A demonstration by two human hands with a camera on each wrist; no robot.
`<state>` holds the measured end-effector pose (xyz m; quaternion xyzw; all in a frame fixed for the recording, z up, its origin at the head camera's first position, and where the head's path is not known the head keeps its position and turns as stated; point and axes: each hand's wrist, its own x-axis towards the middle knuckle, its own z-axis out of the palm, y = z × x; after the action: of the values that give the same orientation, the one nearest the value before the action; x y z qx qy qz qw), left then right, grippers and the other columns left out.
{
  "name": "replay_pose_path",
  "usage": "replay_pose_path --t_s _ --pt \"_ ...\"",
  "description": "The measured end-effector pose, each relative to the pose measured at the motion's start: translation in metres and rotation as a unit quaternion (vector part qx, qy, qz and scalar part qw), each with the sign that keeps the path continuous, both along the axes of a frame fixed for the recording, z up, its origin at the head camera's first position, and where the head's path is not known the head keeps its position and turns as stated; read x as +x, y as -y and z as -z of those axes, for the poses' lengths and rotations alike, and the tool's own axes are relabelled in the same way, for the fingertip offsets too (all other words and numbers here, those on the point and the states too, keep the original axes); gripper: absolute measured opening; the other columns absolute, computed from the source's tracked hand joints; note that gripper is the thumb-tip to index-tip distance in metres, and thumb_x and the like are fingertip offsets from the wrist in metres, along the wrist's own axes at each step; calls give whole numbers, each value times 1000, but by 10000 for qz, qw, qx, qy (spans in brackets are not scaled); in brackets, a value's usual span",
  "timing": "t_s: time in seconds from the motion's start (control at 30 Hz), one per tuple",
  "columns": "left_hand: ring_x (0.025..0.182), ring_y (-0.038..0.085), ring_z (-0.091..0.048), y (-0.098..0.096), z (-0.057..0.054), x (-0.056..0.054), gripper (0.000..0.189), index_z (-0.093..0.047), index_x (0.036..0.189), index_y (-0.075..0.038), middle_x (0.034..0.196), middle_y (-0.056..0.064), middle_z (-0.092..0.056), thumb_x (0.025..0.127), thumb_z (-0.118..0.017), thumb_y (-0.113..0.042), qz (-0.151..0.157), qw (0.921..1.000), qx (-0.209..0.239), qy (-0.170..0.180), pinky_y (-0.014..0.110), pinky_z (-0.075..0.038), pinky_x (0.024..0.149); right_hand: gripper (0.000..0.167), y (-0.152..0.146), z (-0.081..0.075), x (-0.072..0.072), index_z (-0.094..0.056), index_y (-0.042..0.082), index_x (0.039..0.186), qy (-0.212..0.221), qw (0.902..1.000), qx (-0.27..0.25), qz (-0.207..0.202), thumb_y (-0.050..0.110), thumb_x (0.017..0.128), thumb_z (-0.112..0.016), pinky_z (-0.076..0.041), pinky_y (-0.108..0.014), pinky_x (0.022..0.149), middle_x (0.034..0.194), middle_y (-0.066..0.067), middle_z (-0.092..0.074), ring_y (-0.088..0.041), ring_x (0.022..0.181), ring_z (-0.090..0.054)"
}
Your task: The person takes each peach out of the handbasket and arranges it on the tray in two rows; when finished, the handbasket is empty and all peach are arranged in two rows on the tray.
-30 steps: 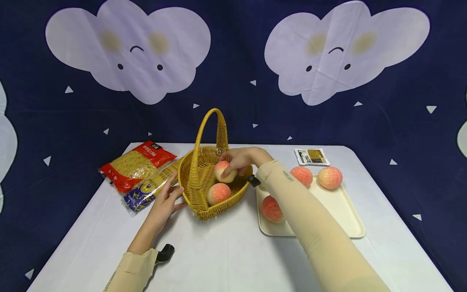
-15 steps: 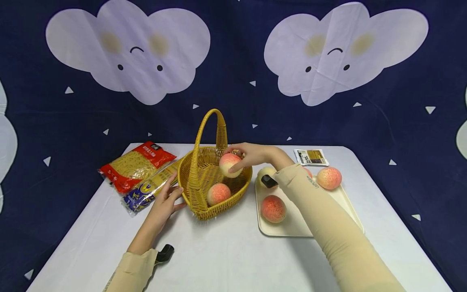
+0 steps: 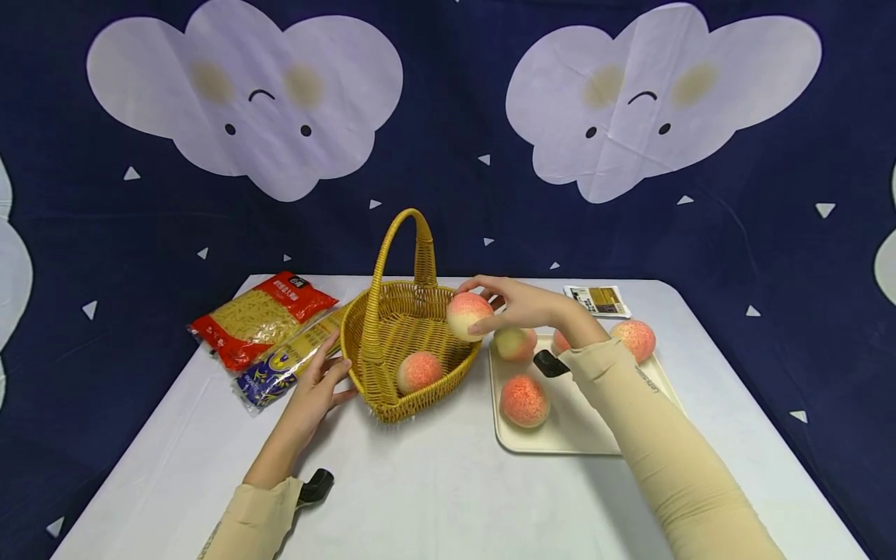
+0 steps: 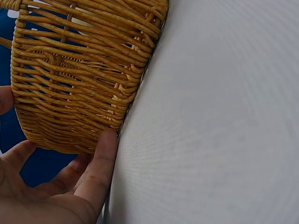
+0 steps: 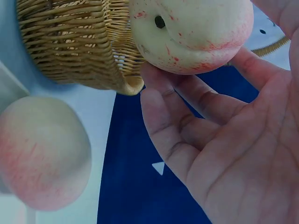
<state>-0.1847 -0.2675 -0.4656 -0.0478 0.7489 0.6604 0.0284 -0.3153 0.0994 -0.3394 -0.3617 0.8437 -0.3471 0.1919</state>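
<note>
My right hand [image 3: 521, 303] holds a pink and cream peach [image 3: 468, 316] at the right rim of the wicker basket [image 3: 357, 319]. In the right wrist view the peach's stem pit shows, with fingertips along its underside. Inside the basket, at the front, lies another peach [image 3: 420, 372]. My left hand [image 3: 316, 393] has its fingers spread against the basket's left outer side; the left wrist view shows the fingertips touching the weave low down near the table.
A cream tray [image 3: 560, 443] on the right bears several peaches [image 3: 525, 401], one partly hidden by the right arm. Behind it lies a small white packet [image 3: 597, 301]. Left of the basket are a red pasta bag [image 3: 262, 315] and a blue and yellow packet [image 3: 280, 365].
My right hand has moved up and right, lifting the peach from inside the basket to its right rim. The left hand and basket have stayed in place.
</note>
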Motion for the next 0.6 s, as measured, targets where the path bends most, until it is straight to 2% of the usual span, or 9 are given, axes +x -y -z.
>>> replay_pose_path --t_s 0.2,0.3,0.43,0.6 --pt "145 38 -49 -1 -1 2 66 -15 173 -40 160 23 -37 116 -48 -32 10 10000 -14 -1 39 -64 105 68 -18 3 9 -54 25 151 -54 9996 -167 220 30 92 -86 -55 -54 112 141 -6 -66 -32 129 -65" --pt "144 38 -50 -1 -1 3 66 -15 173 -39 160 23 -38 116 -48 -32 19 10000 -22 -11 41 -63 106 70 -27 4 15 -52 20 153 -52 9992 -298 256 27 92 -86 -58 -53 109 139 -9 -68 -31 124 -68" --pt "142 36 -51 -1 -1 3 66 -15 173 -39 159 24 -39 116 -48 -32 22 10000 -43 -27 39 -64 104 69 -39 7 22 -52 13 153 -64 9979 -578 276 20 92 -85 -62 -46 103 135 -12 -70 -27 117 -70" --pt "143 36 -51 -1 -1 2 66 -16 173 -40 160 23 -39 116 -49 -32 4 10000 -49 3 36 -65 102 68 -56 9 32 -52 14 151 18 9956 -823 438 17 92 -86 -65 -37 97 133 -16 -70 -23 110 -72"
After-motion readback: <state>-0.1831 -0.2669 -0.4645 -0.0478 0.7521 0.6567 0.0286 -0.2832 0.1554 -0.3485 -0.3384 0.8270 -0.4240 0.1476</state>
